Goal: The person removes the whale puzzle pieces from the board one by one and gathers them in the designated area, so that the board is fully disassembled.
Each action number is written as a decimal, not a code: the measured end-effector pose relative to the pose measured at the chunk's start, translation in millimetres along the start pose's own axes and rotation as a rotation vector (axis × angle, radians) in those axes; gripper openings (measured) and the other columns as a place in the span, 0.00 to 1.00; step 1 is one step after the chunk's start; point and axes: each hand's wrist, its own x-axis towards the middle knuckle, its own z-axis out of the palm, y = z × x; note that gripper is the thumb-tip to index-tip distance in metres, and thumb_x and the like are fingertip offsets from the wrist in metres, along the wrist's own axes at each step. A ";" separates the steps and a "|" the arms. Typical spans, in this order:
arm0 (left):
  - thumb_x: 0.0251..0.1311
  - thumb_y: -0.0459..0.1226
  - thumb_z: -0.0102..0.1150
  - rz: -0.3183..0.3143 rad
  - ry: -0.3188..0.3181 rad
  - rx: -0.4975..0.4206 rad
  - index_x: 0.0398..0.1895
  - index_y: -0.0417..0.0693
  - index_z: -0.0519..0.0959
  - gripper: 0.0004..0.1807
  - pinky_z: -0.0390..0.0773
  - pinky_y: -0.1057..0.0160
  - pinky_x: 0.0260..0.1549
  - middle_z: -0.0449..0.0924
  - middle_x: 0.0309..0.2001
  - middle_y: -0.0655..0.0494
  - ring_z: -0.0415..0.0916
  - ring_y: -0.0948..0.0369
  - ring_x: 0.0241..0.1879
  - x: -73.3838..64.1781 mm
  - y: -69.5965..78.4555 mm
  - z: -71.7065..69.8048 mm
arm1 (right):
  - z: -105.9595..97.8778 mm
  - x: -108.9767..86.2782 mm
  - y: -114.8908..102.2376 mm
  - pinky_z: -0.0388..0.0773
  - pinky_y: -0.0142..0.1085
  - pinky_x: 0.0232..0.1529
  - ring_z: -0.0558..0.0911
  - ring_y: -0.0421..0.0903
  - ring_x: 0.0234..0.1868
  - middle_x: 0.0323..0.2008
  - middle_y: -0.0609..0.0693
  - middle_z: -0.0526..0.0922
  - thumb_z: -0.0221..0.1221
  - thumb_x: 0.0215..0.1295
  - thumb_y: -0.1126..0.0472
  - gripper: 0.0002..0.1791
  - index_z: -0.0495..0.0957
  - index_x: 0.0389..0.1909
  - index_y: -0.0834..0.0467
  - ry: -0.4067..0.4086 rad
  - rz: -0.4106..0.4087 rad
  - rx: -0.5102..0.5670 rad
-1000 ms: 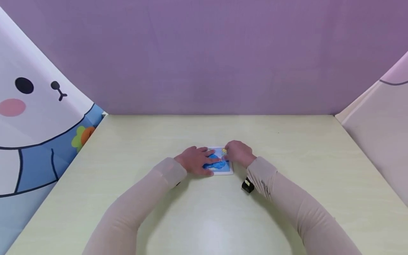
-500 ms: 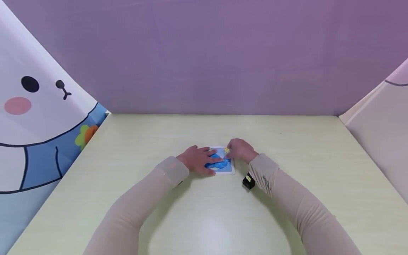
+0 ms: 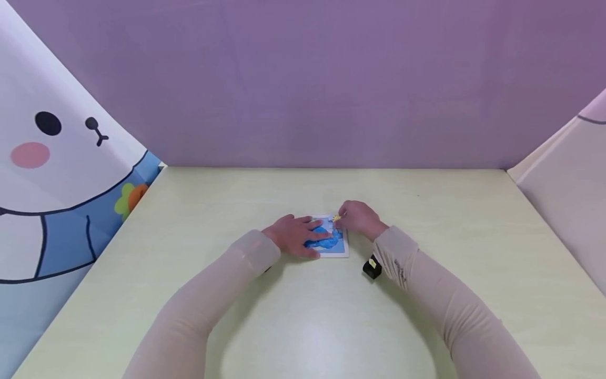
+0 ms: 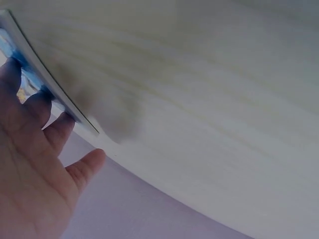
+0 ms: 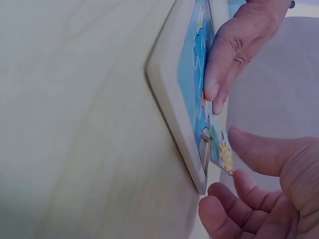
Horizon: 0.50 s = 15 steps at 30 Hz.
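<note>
A small jigsaw puzzle with a blue picture lies in a white-rimmed tray (image 3: 335, 255) on the table. My left hand (image 3: 292, 237) rests over its left part, fingers straight and spread. From the left wrist, that hand's fingertips (image 4: 59, 130) show over the tray edge (image 4: 50, 79). At the tray's far right corner, my right hand (image 3: 361, 218) pinches a puzzle piece (image 5: 223, 149) with a yellow sun between thumb and index finger. The piece stands tilted up out of the tray, its other fingers curled below. My left hand hides much of the picture.
A pale wooden table (image 3: 307, 321) surrounds the tray on all sides. A black wrist camera (image 3: 372, 267) hangs below the right sleeve. A purple cloth (image 3: 331, 79) stands behind the table, with a cartoon-printed cloth (image 3: 71, 173) along the left.
The sun piece has come up from lying flat at the corner to tilted, and my right hand has risen slightly away from me with it. My left hand stays on the puzzle.
</note>
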 end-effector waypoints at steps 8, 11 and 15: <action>0.64 0.63 0.42 0.017 0.017 -0.003 0.74 0.72 0.51 0.36 0.57 0.43 0.64 0.46 0.76 0.61 0.45 0.54 0.74 -2.8 -1.3 -0.9 | 5.4 5.9 0.3 0.72 0.42 0.44 0.76 0.51 0.40 0.40 0.57 0.80 0.64 0.60 0.58 0.16 0.74 0.42 0.65 0.014 -0.021 0.086; 0.64 0.63 0.43 0.011 0.015 -0.009 0.74 0.73 0.51 0.36 0.56 0.43 0.64 0.46 0.75 0.62 0.45 0.54 0.73 -3.4 0.3 -2.1 | 6.7 7.0 0.6 0.72 0.42 0.45 0.76 0.51 0.39 0.38 0.56 0.80 0.64 0.60 0.61 0.14 0.74 0.40 0.65 0.009 -0.056 0.073; 0.64 0.63 0.43 0.005 0.013 0.000 0.74 0.74 0.52 0.35 0.57 0.43 0.64 0.47 0.75 0.62 0.46 0.55 0.73 -3.7 0.5 -3.6 | 7.6 8.7 2.0 0.72 0.43 0.45 0.77 0.51 0.38 0.37 0.56 0.81 0.64 0.59 0.63 0.12 0.75 0.40 0.65 0.017 -0.097 0.063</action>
